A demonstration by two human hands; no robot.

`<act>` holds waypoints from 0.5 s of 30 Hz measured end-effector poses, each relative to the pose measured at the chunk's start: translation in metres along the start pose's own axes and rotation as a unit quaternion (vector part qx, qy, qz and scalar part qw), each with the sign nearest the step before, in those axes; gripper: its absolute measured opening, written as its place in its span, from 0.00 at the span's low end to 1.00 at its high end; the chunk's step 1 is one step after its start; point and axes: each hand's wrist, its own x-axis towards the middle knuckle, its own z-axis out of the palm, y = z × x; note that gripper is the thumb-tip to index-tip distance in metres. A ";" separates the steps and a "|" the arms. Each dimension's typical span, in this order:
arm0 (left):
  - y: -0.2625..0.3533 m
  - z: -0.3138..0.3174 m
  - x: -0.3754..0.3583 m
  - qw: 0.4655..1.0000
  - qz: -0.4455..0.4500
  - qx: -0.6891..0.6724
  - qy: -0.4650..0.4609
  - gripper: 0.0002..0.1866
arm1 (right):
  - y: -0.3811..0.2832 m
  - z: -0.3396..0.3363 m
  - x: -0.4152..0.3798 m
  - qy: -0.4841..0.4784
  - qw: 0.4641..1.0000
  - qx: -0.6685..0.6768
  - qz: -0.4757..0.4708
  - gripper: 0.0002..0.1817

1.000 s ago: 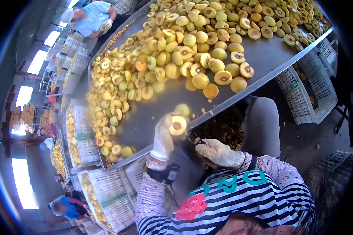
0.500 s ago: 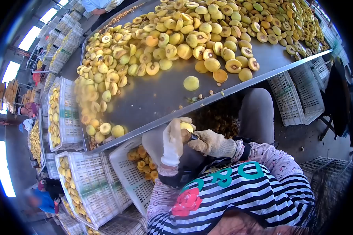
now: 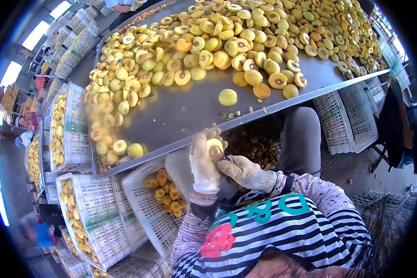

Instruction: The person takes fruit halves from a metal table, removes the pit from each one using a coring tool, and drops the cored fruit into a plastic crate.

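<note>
My left hand (image 3: pixel 204 160), in a white glove, holds a yellow apricot (image 3: pixel 214 145) with its fingers curled round it, just off the table's front edge. Close against it, my right hand (image 3: pixel 248 173), in a knitted glove, is closed on a small dark tool (image 3: pixel 224 158) whose tip meets the fruit; most of the tool is hidden by the fingers. One whole yellow-green apricot (image 3: pixel 227 97) sits apart on the metal table (image 3: pixel 180 113). Beyond it spreads a heap of halved apricots (image 3: pixel 208 41), many with brown centres showing.
A white crate (image 3: pixel 158 222) with orange fruit stands left of my lap. More fruit-filled crates (image 3: pixel 109 217) line the left side. Stacked crates (image 3: pixel 343 118) stand at the right. Brown pits or scraps (image 3: pixel 252 150) lie below the table edge. Other people are at the far left and top.
My left hand has turned and opened its palm side more towards view, still round the apricot. My right hand has shifted slightly left. The view has tilted a little.
</note>
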 end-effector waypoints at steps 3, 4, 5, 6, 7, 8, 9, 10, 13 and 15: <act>0.003 0.009 0.000 0.999 -0.021 -0.022 0.017 0.18 | 0.005 -0.005 0.005 0.000 0.998 -0.044 -0.034 0.26; 0.003 0.010 0.001 1.000 -0.021 -0.016 -0.001 0.18 | 0.008 -0.009 0.007 -0.020 0.998 -0.038 -0.045 0.26; 0.004 0.009 0.001 1.000 -0.022 -0.011 -0.017 0.18 | 0.012 -0.014 0.009 -0.040 0.997 -0.033 -0.054 0.26; 0.006 0.008 0.001 0.999 -0.024 -0.006 -0.032 0.18 | 0.014 -0.018 0.010 -0.061 0.996 -0.027 -0.063 0.27; 0.004 0.004 0.004 0.997 -0.035 -0.008 -0.070 0.17 | 0.004 -0.022 0.005 -0.036 0.995 -0.092 -0.032 0.28; 0.000 -0.002 0.011 0.993 -0.045 -0.011 -0.109 0.16 | 0.010 -0.024 0.008 -0.038 0.993 -0.108 -0.037 0.28; -0.002 -0.005 0.016 0.987 -0.056 -0.015 -0.148 0.15 | 0.019 -0.029 0.014 -0.040 0.991 -0.125 -0.040 0.29; 0.000 -0.003 0.017 0.985 -0.073 -0.001 -0.154 0.14 | 0.024 -0.032 0.016 -0.042 0.988 -0.141 -0.043 0.29; 0.006 0.007 0.018 0.978 -0.107 0.024 -0.175 0.11 | 0.031 -0.039 0.014 -0.045 0.988 -0.137 -0.059 0.31; 0.006 0.012 0.020 0.976 -0.104 0.049 -0.183 0.12 | 0.030 -0.041 0.011 -0.051 0.989 -0.134 -0.047 0.33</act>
